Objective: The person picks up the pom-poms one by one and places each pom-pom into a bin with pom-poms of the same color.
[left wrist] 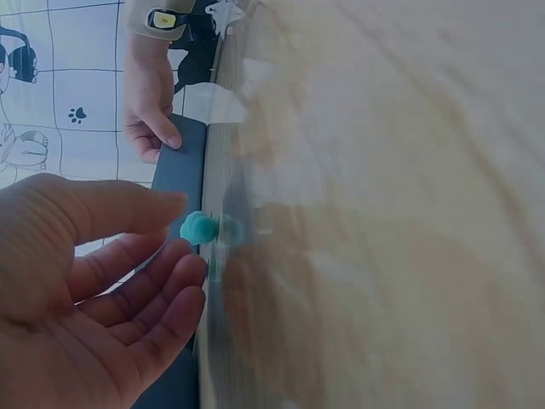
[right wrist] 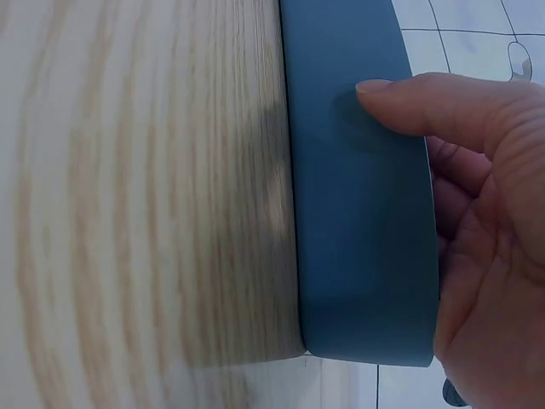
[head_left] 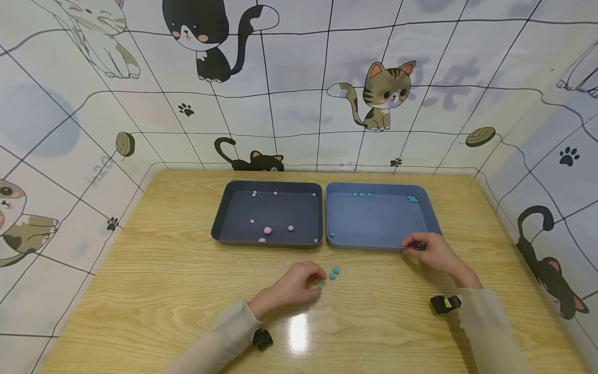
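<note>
My left hand is low over the table, thumb and curved fingers apart. A small teal ball lies by its thumb tip, with two larger teal balls just to the right. In the left wrist view the teal balls overlap beyond the gap between thumb and fingers. My right hand grips the front wall of the blue tray near its right corner. The right wrist view has the thumb against the wall's outside and the other fingers behind the rim, partly hidden.
Left of the blue tray, almost touching it, stands a dark grey tray with several pink balls of different sizes. Inside the blue tray are several small teal balls. A cat-patterned sheet surrounds the wooden table.
</note>
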A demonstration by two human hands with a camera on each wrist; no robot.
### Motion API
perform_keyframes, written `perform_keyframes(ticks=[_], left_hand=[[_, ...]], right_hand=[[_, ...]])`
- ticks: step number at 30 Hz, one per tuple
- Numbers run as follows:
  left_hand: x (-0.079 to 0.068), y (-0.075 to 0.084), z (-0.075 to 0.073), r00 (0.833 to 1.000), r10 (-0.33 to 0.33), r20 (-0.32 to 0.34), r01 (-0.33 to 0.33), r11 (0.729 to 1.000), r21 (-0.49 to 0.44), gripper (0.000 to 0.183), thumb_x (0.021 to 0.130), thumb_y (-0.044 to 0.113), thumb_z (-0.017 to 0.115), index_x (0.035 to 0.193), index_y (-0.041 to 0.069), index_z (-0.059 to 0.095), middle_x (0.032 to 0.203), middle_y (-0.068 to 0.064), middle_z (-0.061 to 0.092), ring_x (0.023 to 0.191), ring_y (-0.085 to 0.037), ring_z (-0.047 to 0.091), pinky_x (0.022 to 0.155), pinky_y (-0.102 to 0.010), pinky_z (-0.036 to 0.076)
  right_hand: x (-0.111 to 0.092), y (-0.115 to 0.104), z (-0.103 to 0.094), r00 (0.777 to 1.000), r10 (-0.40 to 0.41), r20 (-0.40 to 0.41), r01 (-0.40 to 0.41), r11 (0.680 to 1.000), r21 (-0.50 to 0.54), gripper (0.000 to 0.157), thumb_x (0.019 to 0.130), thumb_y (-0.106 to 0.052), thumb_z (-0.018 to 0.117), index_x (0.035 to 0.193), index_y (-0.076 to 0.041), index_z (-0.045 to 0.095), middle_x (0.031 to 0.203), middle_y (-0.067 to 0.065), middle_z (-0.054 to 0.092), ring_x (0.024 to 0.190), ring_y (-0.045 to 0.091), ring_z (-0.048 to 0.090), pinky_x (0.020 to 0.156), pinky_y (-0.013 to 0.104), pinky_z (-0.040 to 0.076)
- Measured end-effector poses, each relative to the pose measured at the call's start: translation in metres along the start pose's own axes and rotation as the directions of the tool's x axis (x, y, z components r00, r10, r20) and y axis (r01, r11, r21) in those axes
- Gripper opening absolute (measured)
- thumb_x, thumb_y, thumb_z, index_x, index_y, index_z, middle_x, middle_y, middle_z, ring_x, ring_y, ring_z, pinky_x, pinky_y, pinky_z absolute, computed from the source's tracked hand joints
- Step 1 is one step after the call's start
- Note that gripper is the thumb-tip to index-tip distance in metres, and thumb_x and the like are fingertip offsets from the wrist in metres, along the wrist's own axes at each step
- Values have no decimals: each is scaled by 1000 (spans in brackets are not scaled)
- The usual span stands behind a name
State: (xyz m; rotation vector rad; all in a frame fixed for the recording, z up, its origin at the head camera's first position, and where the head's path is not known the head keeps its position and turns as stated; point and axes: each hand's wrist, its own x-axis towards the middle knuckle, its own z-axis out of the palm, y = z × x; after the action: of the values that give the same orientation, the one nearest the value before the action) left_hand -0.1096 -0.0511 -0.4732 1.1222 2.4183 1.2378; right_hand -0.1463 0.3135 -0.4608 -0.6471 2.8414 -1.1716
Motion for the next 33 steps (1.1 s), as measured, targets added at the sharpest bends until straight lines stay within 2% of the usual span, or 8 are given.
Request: perform_keyframes(ticks=[12, 19, 21, 25, 29, 33], left_hand=[[5, 0, 5, 1000, 0, 22, 0, 1000, -1, 19, 73, -12, 63, 90, -4, 64, 87, -10, 64, 79, -17, 60, 72, -17, 49], [7, 2, 8, 1000, 21, 8, -21, 1000, 19, 22, 70, -18, 58, 85, -4, 64, 82, -10, 63, 74, -16, 60, 67, -14, 48], [7, 3, 8, 1000, 27, 4, -27, 999, 23, 22, 70, -19, 57, 84, -3, 64, 82, -10, 63, 74, -16, 60, 67, -15, 48], [7, 4, 8, 1000, -12, 15, 12, 999, 39, 23, 71, -17, 56, 83, -1, 65, 81, -6, 63, 73, -13, 57, 66, -15, 47], [7, 6, 10, 997, -63, 44, 60, 996, 73, 22, 72, -14, 56, 83, 2, 67, 81, -2, 61, 72, -10, 52, 65, -13, 44], [8, 5, 11, 997, -51, 49, 47, 995, 86, 21, 72, -13, 56, 82, 3, 67, 79, -3, 60, 70, -10, 52, 64, -13, 43]], right_hand=[[0, 3, 1, 1000, 18, -9, -18, 1000, -1, 11, 78, 3, 71, 82, -7, 68, 78, 3, 65, 72, 0, 55, 60, 21, 48], [0, 8, 2, 999, -23, -26, 24, 997, 70, 13, 78, 1, 69, 80, -11, 68, 77, -6, 64, 71, -1, 54, 59, 17, 45], [0, 8, 2, 1000, -17, -24, 19, 998, 64, 12, 78, 2, 70, 81, -10, 68, 77, -3, 64, 71, 0, 55, 59, 18, 46], [0, 4, 1, 1000, 26, -3, -26, 1000, 9, 10, 79, 2, 70, 83, -6, 68, 78, 3, 65, 71, 1, 54, 60, 21, 47], [0, 2, 1, 999, 48, 3, -48, 999, -8, 11, 79, 3, 70, 83, -7, 68, 79, 3, 65, 72, 1, 55, 61, 22, 48], [0, 2, 1, 999, 43, -1, -43, 999, -15, 11, 79, 3, 70, 83, -7, 68, 78, 7, 66, 72, 1, 55, 61, 22, 48]])
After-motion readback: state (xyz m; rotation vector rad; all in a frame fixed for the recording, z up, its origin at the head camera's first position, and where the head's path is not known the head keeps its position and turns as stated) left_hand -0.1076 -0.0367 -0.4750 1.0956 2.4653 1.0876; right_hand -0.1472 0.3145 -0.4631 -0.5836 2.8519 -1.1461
